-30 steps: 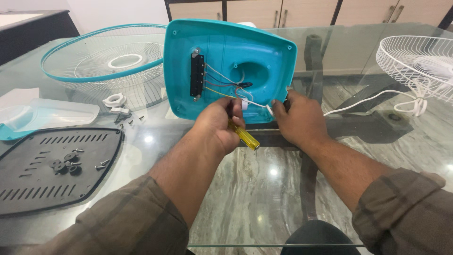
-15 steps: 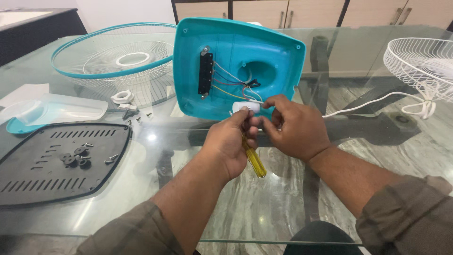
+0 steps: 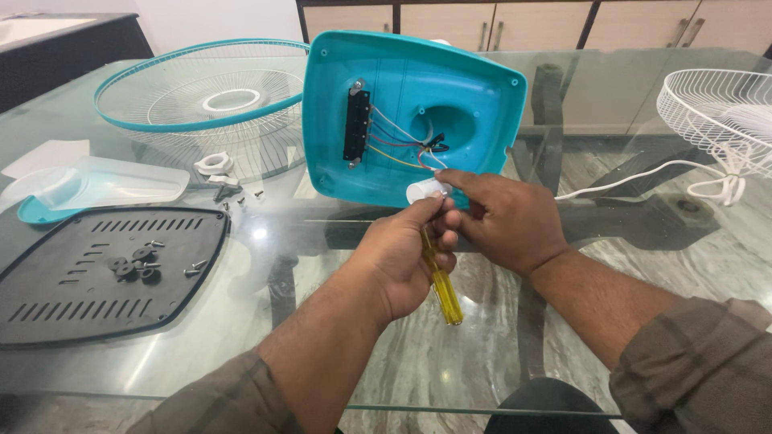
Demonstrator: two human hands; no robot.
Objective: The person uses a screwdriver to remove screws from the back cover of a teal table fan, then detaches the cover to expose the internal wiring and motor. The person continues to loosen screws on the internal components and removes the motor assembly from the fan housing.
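Hands [image 3: 462, 229] pinch a white capacitor [image 3: 426, 191] beside the teal fan base [image 3: 482, 88], left gripping a yellow screwdriver [image 3: 442, 285].

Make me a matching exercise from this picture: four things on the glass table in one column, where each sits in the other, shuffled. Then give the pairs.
Things:
1. yellow-handled screwdriver
2. black vented plate
3. teal-rimmed fan guard
4. white wire guard

Places:
A. far right edge of the table
B. in the left hand
C. lying flat at near left, loose screws on it
D. far side, left of the teal fan base

Pairs: 1-B, 2-C, 3-D, 4-A
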